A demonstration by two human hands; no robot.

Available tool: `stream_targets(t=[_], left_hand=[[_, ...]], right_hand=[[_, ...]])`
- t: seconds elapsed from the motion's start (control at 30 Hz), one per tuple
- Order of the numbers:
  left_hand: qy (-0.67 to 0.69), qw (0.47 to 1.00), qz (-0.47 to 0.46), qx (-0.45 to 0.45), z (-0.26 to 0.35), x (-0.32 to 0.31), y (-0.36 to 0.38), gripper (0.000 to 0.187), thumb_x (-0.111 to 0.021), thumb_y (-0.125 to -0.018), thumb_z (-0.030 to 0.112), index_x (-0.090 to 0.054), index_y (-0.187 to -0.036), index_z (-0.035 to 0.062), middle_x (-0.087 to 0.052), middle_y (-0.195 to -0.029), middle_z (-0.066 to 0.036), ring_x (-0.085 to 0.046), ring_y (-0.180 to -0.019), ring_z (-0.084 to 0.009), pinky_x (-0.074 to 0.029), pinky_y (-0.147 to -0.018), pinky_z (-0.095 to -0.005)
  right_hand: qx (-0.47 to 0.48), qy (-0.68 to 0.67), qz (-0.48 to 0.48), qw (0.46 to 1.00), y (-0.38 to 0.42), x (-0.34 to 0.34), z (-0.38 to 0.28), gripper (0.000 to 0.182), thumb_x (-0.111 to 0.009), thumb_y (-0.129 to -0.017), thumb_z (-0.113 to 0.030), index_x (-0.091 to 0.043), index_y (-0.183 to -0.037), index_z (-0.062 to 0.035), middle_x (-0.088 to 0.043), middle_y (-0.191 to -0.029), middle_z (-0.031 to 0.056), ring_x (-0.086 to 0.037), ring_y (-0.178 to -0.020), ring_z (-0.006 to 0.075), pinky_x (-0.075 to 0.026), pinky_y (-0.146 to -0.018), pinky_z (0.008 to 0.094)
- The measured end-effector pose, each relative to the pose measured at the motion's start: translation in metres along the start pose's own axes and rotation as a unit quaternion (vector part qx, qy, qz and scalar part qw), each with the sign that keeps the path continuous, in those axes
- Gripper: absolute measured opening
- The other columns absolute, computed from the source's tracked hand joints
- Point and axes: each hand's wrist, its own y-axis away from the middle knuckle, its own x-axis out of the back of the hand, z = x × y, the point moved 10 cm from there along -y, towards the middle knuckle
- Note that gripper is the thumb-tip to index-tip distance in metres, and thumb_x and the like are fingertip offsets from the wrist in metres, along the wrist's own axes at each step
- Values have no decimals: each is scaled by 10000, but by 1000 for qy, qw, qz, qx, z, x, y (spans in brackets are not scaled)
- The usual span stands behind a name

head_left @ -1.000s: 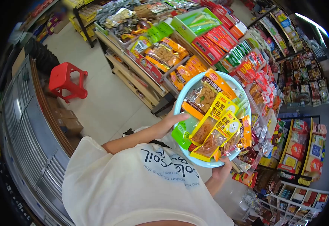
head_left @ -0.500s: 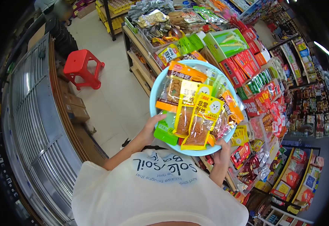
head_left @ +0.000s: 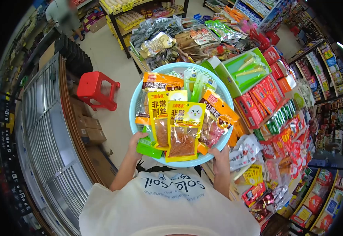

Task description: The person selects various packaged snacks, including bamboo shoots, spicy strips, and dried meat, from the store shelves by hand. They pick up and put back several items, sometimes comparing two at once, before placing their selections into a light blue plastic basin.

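Observation:
A light blue plastic basin [head_left: 229,94] is held in front of my chest, between both hands. My left hand [head_left: 135,146] grips its left rim, beside a green packet [head_left: 148,148]. On the lower right rim, my right hand [head_left: 219,157] is closed with the thumb over the edge. Two yellow snack packets [head_left: 184,131] with clear windows lie on top in the basin. An orange-topped snack bag [head_left: 162,82] lies behind them at the left, and another orange snack bag [head_left: 217,114] leans at the right. Green-and-white packets [head_left: 198,82] stand at the back.
A display table of packaged snacks [head_left: 275,118] runs along my right, with a green open box [head_left: 248,70] on it. A red stool [head_left: 96,90] stands on the floor at the left, near a metal-slatted counter [head_left: 49,145]. Egg trays [head_left: 130,19] and a person [head_left: 63,17] are farther back.
The basin and both hands have shifted left in view, and the basin now sits more level with its packets facing me. The surroundings have shifted as my view turned.

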Motion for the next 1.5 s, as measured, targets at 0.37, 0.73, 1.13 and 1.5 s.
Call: stream_targets(t=[0.37, 0.73, 1.13, 1.5], left_hand=[[15, 998, -35, -58, 82, -41, -68, 466, -530, -834, 202, -503, -1238, -29, -627, -1116, -159, -656, -967, -269, -532, -879, -389], [-40, 997, -57, -24, 178, -52, -203, 357, -572, -852, 238, -575, -1090, -29, -649, -983, -124, -662, -818, -218, -546, -747, -341], [-173, 963, -178, -101, 239, -174, -308, 490, -544, -840, 120, -427, -1301, 1, -573, -1164, -105, -614, -976, -190, -512, -846, -321], [-209, 965, -139, -78, 224, -160, -336, 502, -590, -842, 103, -460, -1325, 50, -575, -1175, -86, -591, -1040, -195, -484, -890, -341]], right_hand=[[54, 11, -100, 993, -77, -61, -58, 567, -615, -777, -16, -414, -1302, 55, -545, -1222, 127, -544, -1090, 194, -437, -945, 329], [68, -16, 20, 997, -164, -121, -83, 625, -647, -727, -33, -401, -1295, 49, -524, -1174, 121, -527, -1064, 210, -420, -945, 332], [154, -80, 171, 970, -253, -129, -107, 455, -604, -773, -54, -463, -1205, -35, -452, -898, -10, -470, -823, 104, -417, -743, 275], [227, 71, 275, 932, -255, -115, -98, 338, -614, -870, -217, -539, -1126, -11, -613, -889, 81, -573, -784, 154, -485, -740, 319]])
